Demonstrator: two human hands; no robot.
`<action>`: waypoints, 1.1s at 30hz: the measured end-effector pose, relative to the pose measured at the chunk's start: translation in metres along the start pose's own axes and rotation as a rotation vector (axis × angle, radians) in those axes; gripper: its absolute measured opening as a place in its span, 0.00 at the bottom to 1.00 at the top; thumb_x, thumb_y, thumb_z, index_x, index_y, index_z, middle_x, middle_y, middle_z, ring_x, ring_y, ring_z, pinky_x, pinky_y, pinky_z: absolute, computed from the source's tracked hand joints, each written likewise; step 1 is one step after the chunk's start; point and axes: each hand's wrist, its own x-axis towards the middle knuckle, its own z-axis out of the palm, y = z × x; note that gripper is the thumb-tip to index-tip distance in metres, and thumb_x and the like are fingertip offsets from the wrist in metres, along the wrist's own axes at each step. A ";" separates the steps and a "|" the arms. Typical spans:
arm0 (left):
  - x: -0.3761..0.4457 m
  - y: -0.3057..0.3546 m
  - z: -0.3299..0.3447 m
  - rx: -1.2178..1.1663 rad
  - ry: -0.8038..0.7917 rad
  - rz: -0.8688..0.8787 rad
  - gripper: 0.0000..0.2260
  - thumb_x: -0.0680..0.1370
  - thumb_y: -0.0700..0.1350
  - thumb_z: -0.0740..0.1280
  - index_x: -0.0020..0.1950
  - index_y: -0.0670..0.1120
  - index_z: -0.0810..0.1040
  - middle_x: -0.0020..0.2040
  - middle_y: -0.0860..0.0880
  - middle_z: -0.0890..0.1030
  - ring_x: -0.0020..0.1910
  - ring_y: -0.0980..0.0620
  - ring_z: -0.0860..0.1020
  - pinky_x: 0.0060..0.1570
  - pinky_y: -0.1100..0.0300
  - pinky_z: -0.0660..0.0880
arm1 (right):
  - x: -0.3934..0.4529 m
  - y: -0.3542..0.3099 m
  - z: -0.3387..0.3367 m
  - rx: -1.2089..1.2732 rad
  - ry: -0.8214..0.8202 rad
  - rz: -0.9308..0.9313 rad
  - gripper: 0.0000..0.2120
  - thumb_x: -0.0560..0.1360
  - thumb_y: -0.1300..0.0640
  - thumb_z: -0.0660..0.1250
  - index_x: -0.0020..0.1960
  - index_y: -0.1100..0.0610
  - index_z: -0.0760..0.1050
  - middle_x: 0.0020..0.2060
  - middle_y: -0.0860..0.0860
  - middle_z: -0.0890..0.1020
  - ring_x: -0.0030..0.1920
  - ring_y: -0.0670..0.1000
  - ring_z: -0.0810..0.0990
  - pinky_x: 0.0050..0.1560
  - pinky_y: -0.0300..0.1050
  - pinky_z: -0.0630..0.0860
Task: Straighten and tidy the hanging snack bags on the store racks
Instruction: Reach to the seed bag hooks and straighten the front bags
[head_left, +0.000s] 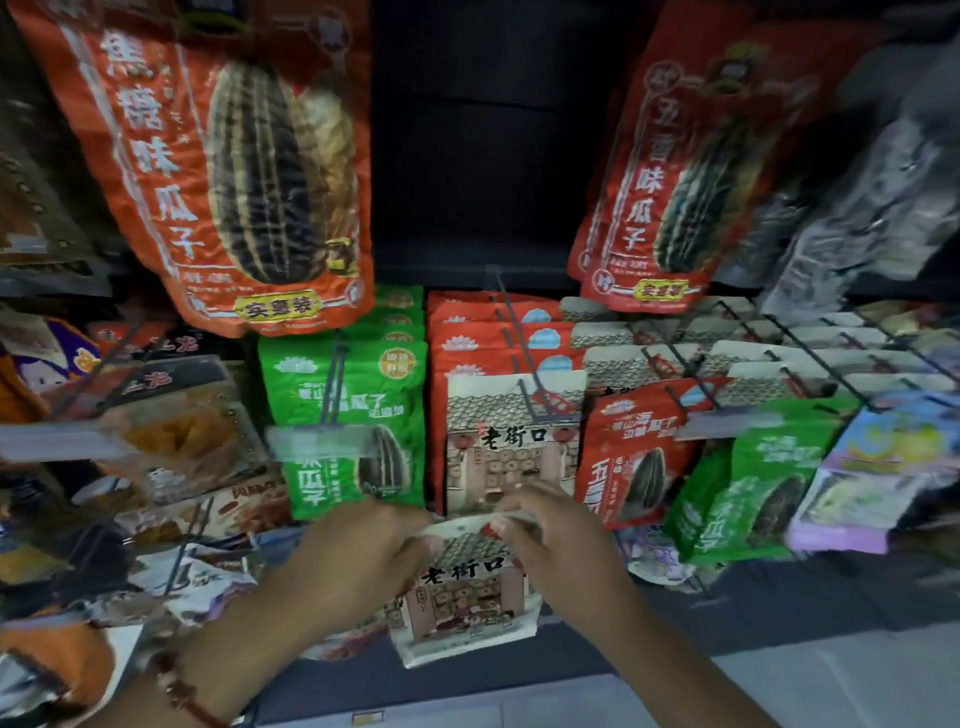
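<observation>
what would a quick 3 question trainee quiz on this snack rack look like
1. True or false: both hands grip the top edge of the cream bag.
2. Which bags hang directly left of the cream bag on the hook? A) green B) purple C) blue
3. Fill in: the big bags on the upper row are ____.

Key: 1 true: left hand, right hand. 2 A, green bags. 3 orange, orange bags.

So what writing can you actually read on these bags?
"老街口": cream bag held by both hands, and the hung cream bag behind it.
"焦糖味瓜子": big orange bag, top left.
"五香味瓜子": big red bag, top right.
"瓜子": green bag.
Price tags and small print: too blurred.
</observation>
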 end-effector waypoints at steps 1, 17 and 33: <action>0.009 0.014 0.005 0.016 -0.004 0.003 0.17 0.81 0.58 0.59 0.35 0.53 0.67 0.29 0.52 0.70 0.28 0.58 0.69 0.31 0.57 0.64 | -0.005 0.012 -0.012 0.008 -0.006 0.007 0.06 0.79 0.53 0.65 0.51 0.52 0.79 0.45 0.43 0.77 0.44 0.42 0.76 0.45 0.39 0.73; 0.121 0.166 0.058 0.025 0.145 -0.020 0.09 0.82 0.54 0.60 0.46 0.55 0.77 0.32 0.60 0.74 0.30 0.65 0.72 0.30 0.69 0.64 | -0.036 0.191 -0.185 0.067 0.251 0.080 0.09 0.79 0.55 0.65 0.57 0.48 0.79 0.52 0.38 0.79 0.53 0.36 0.75 0.53 0.31 0.70; 0.135 0.172 0.054 0.066 0.167 -0.072 0.16 0.81 0.54 0.61 0.33 0.59 0.65 0.25 0.56 0.70 0.24 0.59 0.70 0.27 0.62 0.62 | 0.075 0.189 -0.207 -0.554 -0.213 -0.116 0.27 0.80 0.54 0.63 0.77 0.52 0.60 0.68 0.53 0.73 0.68 0.54 0.71 0.68 0.49 0.67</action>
